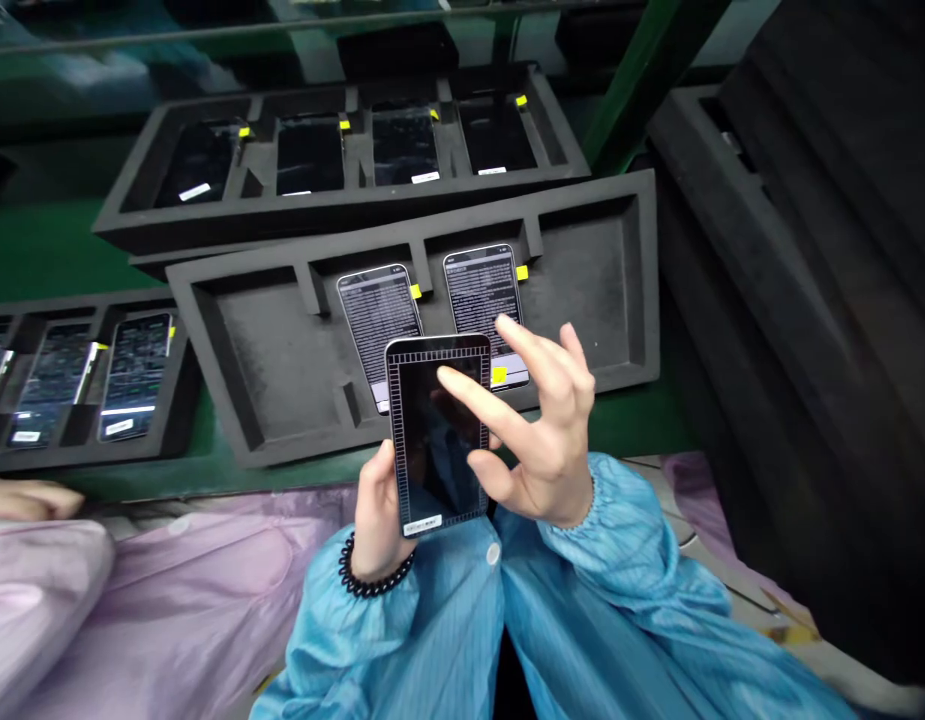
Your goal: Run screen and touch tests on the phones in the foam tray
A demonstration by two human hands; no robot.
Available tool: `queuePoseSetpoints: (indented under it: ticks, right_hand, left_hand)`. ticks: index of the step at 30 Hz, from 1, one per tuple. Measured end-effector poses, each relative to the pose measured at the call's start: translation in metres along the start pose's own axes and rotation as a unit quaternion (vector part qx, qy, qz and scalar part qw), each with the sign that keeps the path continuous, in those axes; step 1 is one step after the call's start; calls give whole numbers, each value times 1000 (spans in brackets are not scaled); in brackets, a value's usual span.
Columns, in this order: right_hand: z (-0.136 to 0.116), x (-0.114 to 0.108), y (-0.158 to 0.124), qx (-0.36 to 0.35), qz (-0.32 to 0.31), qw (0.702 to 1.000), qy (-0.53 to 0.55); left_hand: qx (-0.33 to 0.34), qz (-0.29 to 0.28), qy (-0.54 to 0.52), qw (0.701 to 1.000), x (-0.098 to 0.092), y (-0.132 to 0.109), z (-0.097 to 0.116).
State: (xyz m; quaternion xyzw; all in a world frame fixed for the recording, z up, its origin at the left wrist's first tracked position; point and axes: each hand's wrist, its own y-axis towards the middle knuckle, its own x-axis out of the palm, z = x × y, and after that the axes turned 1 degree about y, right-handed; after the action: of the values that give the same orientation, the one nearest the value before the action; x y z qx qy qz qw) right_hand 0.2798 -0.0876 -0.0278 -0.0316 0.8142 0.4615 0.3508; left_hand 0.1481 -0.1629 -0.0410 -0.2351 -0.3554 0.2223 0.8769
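Note:
My left hand grips a smartphone upright from below, thumb along its left edge. Its dark screen carries a band of small squares around the border and a white label at the lower left. Over that screen my right hand is spread, index finger pointing at the upper part; I cannot tell whether it touches the glass. Just beyond, two lit phones, a left one and a right one, lie in a black foam tray. Both show lines of text and bear yellow tabs. The held phone hides part of them.
Behind lies another foam tray with several dark phones. A third tray with phones is at left, near a co-worker's hand and pink sleeve. Tall stacked black foam stands at right beside a green post.

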Motion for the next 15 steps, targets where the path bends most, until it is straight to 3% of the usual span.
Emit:
queuePoseSetpoints:
  ticks: [6,11,15]
  right_hand:
    - [-9,5,19,-33,-34,999,-25]
    - [-9,6,13,-55,-52,997,-3]
    - [-11,6,3,-71,-67,995,17]
  left_hand:
    - [6,14,28,1000,-6,0,-9]
    - [39,82,26,996,-5,0,-7]
    - [28,74,4,997,-5,3,-6]
